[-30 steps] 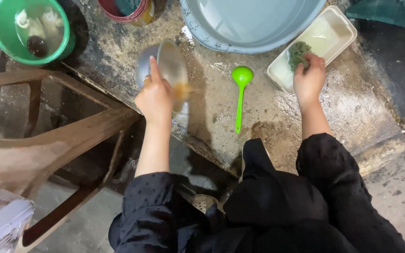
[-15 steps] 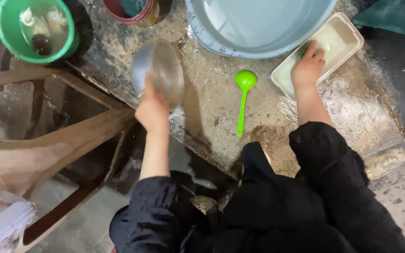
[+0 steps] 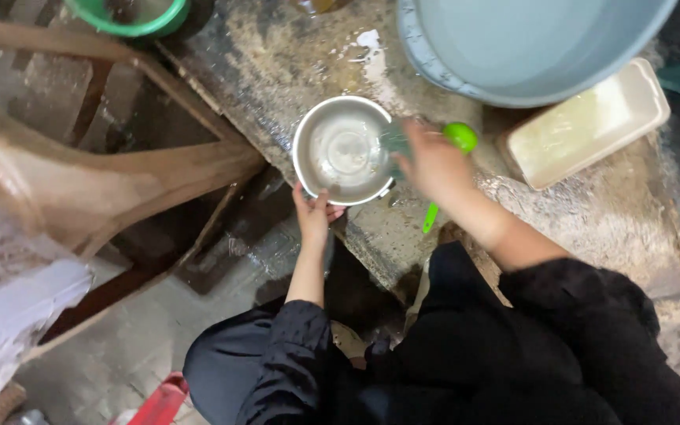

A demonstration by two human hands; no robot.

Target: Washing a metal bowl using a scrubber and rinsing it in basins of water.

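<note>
A round steel bowl [image 3: 343, 149] sits mouth-up over the near edge of a wet stone slab [image 3: 576, 228]. My left hand [image 3: 313, 214] grips its near rim from below. My right hand [image 3: 433, 163] is at the bowl's right rim, blurred, closed on a greenish scrubbing pad [image 3: 393, 140] that presses against the bowl's inside. A green plastic ladle [image 3: 456, 145] lies on the slab under my right hand, its bowl end showing past my fingers.
A large pale blue basin [image 3: 529, 55] stands at the back of the slab. A white rectangular tray [image 3: 592, 126] lies right of it. A green bucket [image 3: 127, 16] is at the top left. A brown plastic chair [image 3: 96, 181] stands to the left.
My right hand left the white tray with the scrubbing pad and moved left to the bowl. My left hand turned the bowl from tilted on edge to mouth-up. The camera moved closer.
</note>
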